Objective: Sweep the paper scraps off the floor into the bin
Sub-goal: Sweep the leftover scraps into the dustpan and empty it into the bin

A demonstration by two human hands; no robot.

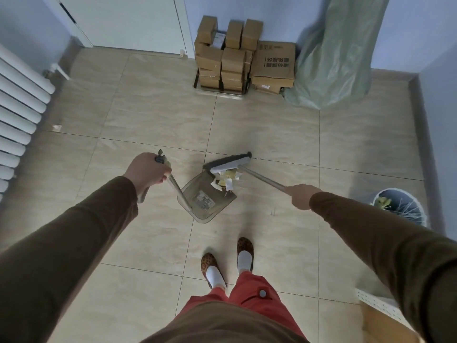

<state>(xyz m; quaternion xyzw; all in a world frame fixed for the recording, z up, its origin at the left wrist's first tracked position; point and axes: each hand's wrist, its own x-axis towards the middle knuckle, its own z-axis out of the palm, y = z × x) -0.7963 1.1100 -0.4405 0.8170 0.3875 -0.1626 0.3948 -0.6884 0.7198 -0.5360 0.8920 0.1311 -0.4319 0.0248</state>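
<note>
Mid-task. Left hand (146, 170) grips the dustpan handle (176, 191), fingers curled round its top; the dustpan (206, 196) rests on the floor (153, 115) just right of and below that grip. Right hand (300, 196) is closed round the broom shaft (262, 179); the broom head (228, 162) sits up-left of it, at the pan's mouth. Scraps (226, 180) are heaped between head and pan, some already over the lip. One scrap (57, 128) lies far left, by the radiator (19, 107). Bin (400, 206), just right of the right hand, holds some waste. Judged left: finish the push, collect the stray, empty the pan.
</note>
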